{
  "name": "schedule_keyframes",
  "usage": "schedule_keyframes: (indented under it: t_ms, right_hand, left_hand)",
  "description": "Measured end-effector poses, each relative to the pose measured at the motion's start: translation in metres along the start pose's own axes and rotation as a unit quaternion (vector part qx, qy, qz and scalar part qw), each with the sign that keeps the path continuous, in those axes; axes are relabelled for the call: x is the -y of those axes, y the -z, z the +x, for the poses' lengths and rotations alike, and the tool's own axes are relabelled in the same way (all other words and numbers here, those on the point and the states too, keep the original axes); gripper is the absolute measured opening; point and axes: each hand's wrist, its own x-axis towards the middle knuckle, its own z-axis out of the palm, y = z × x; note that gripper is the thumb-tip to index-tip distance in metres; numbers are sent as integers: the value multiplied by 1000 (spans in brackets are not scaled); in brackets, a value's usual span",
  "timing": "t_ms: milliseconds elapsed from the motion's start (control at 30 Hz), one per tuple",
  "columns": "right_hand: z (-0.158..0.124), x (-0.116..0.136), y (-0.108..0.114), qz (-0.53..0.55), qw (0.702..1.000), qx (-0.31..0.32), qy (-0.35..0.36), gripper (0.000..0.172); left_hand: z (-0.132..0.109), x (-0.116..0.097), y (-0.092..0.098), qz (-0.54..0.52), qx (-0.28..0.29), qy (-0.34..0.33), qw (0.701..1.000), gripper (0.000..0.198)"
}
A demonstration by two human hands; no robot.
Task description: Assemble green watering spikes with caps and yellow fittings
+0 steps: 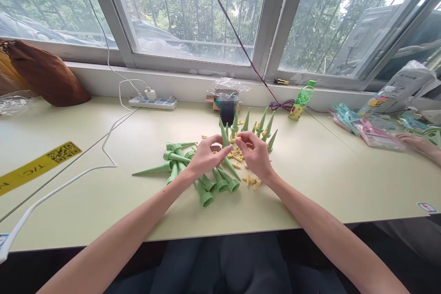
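My left hand [206, 155] is closed around a green plant watering spike [223, 132], whose point rises above the fingers; its lower part is hidden by the hand. Close beside it, my right hand [255, 154] pinches a small yellow plastic valve [234, 139] near the spike. Loose green spikes with open screw caps [206, 198] lie in a heap around and below my left hand. Under and between both hands are scattered yellow valves [254, 183]. Behind my right hand, several green spikes [262, 121] stand upright on their caps, some with yellow pieces fitted.
A dark, blurred-out device [227, 112] stands at the back by the window. Nearby are a green drink bottle [302, 101] and a power strip [153, 103]; a white cable [106, 147] crosses the table's left side. At far right another person's hand [418, 143] touches bagged plastic items.
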Motion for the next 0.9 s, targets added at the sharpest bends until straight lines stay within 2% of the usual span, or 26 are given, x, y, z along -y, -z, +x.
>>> schedule_keyframes:
  t_ms: [433, 667, 900]
  right_hand:
    - [0, -1, -3, -2, 1000, 24, 6, 15]
    - [0, -3, -4, -29, 999, 40, 17, 15]
    - [0, -3, -4, -28, 998, 51, 8, 16]
  left_hand:
    - [3, 5, 1, 5, 4, -33, 999, 27]
    - [4, 11, 1, 41, -7, -80, 996, 25]
    - [4, 15, 0, 96, -26, -97, 990, 21]
